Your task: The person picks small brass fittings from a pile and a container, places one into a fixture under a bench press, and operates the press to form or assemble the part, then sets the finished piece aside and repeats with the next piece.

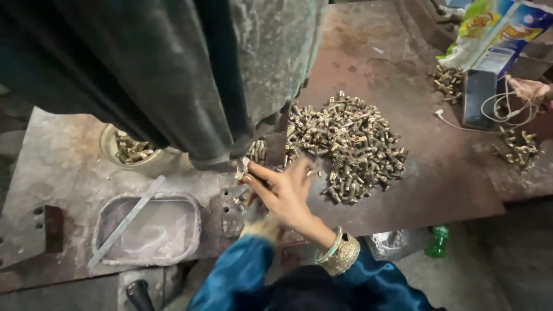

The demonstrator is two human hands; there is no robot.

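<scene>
Two hands: both work at the foot of the dark press body [173,75], near the centre of the view.
Lever [140,295]: black knob at 7 o'clock, bottom edge, untouched.
Tray [193,222]: grey oblong dish at 8 o'clock, holding a milky liquid; a flat strip [125,222] leans across it, probably kept within reach of the press.
Bowl [151,166]: round, at 9 o'clock, half hidden by the press, holding brass parts; it probably collects parts off the die.
Left hand [262,227]: mostly hidden under the right wrist, resting on the bench; grip cannot be told.
Part [242,168]: small brass fitting, just under the press, at the fingertips.
Right hand [285,193]: fingers narrowed, pinching the part at its end, so the fingers stay clear of the tool.
Pile [348,147]: loose brass fittings at 1 o'clock of the right hand, just beside it, for short reaches.
Bench [368,52]: rusty steel plate carrying everything.
Bottle [438,242]: green, on the floor at 4 o'clock.
Phone [478,98]: at 2 o'clock, with white cable, by a printed bag [495,31].
Other hand [530,89]: another person's, at the right edge.
</scene>
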